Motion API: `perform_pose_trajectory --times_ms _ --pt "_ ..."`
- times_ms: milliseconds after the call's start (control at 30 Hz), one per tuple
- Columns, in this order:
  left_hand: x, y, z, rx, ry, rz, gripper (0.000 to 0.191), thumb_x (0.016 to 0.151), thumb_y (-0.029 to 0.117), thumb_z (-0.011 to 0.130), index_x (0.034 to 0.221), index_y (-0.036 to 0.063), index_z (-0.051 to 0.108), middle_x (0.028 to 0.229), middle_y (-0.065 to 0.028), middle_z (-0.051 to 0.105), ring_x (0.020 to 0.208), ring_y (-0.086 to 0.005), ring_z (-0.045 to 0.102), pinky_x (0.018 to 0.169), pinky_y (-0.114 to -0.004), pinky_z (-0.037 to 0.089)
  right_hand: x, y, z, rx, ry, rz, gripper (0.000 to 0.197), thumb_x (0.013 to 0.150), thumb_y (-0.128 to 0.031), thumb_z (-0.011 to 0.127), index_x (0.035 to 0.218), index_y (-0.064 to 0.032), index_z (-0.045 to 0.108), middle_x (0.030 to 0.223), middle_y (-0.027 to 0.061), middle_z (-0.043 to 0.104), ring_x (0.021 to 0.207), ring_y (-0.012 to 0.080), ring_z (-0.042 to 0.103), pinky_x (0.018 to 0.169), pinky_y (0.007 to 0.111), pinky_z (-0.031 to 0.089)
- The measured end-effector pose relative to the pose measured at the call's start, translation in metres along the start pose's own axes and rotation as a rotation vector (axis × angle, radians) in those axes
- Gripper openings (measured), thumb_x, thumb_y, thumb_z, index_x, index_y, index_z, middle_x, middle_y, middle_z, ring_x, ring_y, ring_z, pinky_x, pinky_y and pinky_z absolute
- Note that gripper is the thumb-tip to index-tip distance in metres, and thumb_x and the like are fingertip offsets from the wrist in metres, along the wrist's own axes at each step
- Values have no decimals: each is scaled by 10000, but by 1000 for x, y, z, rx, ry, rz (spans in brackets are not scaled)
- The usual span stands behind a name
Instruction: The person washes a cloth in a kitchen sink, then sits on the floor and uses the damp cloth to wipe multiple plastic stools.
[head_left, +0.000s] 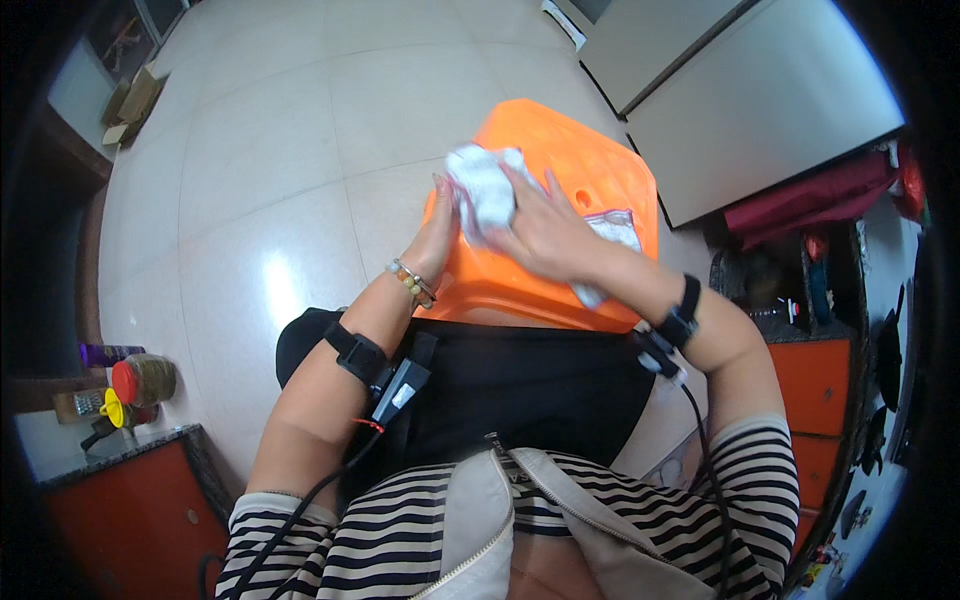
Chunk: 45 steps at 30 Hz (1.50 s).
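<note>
A crumpled white cloth (480, 187) with pink edging is bunched between my hands, slightly blurred. My left hand (437, 236) holds its left side, palm turned inward. From the right, my right hand (544, 229) grips the same cloth, with its fingers partly hidden in the folds. Both hands are above an orange plastic panel (577, 154), perhaps a stool or chair seat, which has a small round hole. Another white cloth (615, 227) with a pink hem lies on the panel, partly covered by my right forearm.
Pale floor tiles (255, 150) stretch ahead and left. A large grey appliance or cabinet (757, 97) stands at the upper right. Orange drawers (810, 382) are at my right. Jars, including a red-lidded jar (146, 381), are grouped on the left near a stone-topped cabinet (127, 517).
</note>
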<state>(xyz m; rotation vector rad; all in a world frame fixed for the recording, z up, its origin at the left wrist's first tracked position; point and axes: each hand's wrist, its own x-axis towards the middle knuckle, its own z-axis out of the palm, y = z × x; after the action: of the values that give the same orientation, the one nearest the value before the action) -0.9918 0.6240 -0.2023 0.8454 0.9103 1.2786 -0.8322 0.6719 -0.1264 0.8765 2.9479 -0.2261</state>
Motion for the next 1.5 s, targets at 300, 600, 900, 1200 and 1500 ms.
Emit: perform_pose_trajectory --times_ms 300,600,900,1200,1500 --pt "3 -7 -9 350 -20 36 827 841 247 616 1451 67 88 1412 -123 330 1268 -187 357 1041 -304 290 66 107 -7 20 152 427 681 923 -519 269 1403 -36 259 1487 97 215 1380 231 178 1073 578 105" --pt "-5 11 2 182 -69 25 786 841 181 595 1454 90 112 1397 -120 357 1258 -203 374 1031 -306 305 -68 162 13 8 82 624 647 935 -480 279 1373 -4 298 1451 204 238 1374 302 173 1084 547 99" --pt "-5 18 13 234 -120 12 815 813 189 599 1455 90 107 1415 -117 329 1276 -194 349 1048 -309 280 65 99 13 -266 370 53 356 869 -202 484 1175 -25 530 1082 191 568 1088 335 474 916 421 378" --pt "-10 29 14 225 -121 -47 812 815 195 593 1455 85 107 1441 -126 289 1312 -196 298 1066 -318 247 0 172 20 -211 440 292 376 870 -297 517 1133 -31 549 1128 166 529 1064 337 476 925 433 369" --pt "-3 19 15 229 -112 -22 846 810 211 592 1458 89 61 1454 -129 258 1323 -210 274 1074 -321 232 -17 188 39 -152 544 486 513 908 -400 423 1154 42 504 1203 226 498 1142 389 435 944 465 365"
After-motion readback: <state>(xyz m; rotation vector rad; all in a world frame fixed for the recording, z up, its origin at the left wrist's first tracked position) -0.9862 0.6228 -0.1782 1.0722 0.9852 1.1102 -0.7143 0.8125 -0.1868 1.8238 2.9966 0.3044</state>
